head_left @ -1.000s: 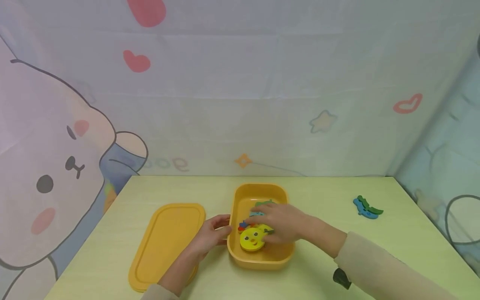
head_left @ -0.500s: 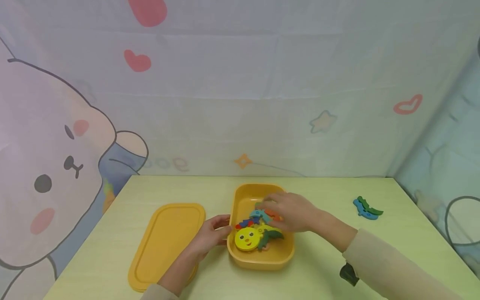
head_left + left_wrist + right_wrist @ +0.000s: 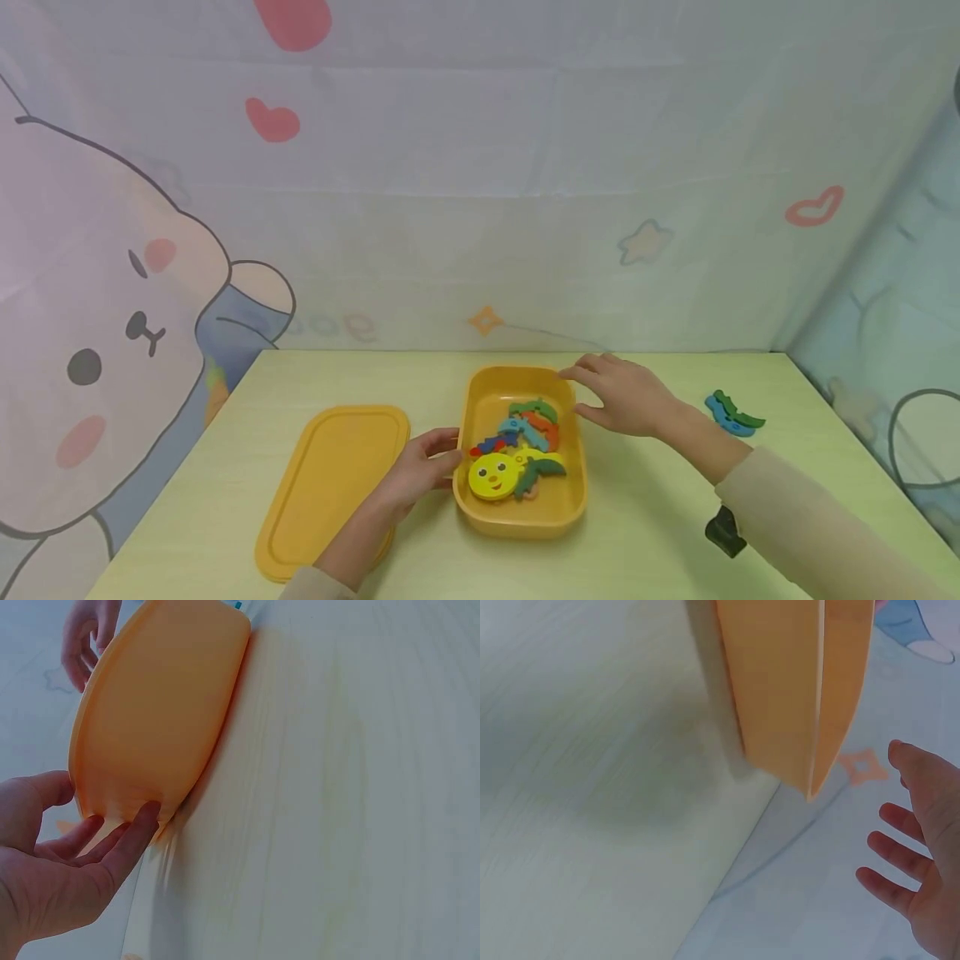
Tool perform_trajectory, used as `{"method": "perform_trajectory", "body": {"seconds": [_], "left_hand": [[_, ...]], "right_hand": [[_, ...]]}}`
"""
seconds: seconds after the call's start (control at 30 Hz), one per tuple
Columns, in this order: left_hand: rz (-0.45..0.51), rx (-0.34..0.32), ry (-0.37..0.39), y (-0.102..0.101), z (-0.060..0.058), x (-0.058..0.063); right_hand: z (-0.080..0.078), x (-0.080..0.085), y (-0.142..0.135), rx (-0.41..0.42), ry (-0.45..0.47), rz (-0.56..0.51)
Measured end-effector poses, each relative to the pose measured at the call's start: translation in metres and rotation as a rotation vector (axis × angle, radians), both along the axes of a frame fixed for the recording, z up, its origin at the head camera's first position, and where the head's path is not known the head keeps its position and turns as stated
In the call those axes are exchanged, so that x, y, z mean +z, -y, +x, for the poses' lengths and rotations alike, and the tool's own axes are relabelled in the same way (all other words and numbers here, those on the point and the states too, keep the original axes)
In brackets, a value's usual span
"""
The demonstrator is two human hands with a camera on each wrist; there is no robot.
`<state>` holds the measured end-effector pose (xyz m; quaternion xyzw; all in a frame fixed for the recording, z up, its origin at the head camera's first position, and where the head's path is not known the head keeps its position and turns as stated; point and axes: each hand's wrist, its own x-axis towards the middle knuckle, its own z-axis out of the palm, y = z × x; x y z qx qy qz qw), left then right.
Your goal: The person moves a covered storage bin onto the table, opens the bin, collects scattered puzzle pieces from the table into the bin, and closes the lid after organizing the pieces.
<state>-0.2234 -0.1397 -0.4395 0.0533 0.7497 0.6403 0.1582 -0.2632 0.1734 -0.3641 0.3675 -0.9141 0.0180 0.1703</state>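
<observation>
A yellow-orange plastic box point(image 3: 521, 527) stands upright on the table. Inside lie several flat colourful toy pieces: a round yellow smiling face point(image 3: 493, 477), a dark green leaf-like piece point(image 3: 542, 471), and blue, orange and green ones behind. At the box's left side is my left hand point(image 3: 416, 471), fingertips against the outer wall; in the left wrist view the thumb lies at the rim. My right hand point(image 3: 626, 396) hovers by the box's far right corner, fingers spread and holding nothing. The right wrist view shows this hand point(image 3: 922, 847) apart from the box point(image 3: 780, 690).
A flat yellow lid point(image 3: 333, 492) lies on the table left of the box. Off to the right lie a blue piece point(image 3: 726, 419) and a green piece point(image 3: 742, 417), overlapping. A printed cloth point(image 3: 525, 208) hangs behind the table.
My right hand has lifted out of the box and moved right and back, uncovering the toy pieces. The yellow face has shifted slightly left. My left hand has stayed put.
</observation>
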Motion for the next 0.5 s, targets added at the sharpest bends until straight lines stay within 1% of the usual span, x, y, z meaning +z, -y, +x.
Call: {"method": "perform_trajectory", "body": {"seconds": [0.1,0.27,0.5], "left_hand": [[0.002,-0.004,-0.003,0.001,-0.001,-0.001],[0.007,-0.010,-0.009,0.001,-0.001,-0.002],[0.002,-0.005,-0.005,0.000,-0.001,-0.001]], "right_hand": [[-0.004,-0.001,-0.011,-0.044,-0.009,-0.019],[-0.010,-0.003,-0.027,-0.081,-0.034,-0.050],[-0.016,-0.007,-0.048,-0.143,-0.004,-0.045]]}}
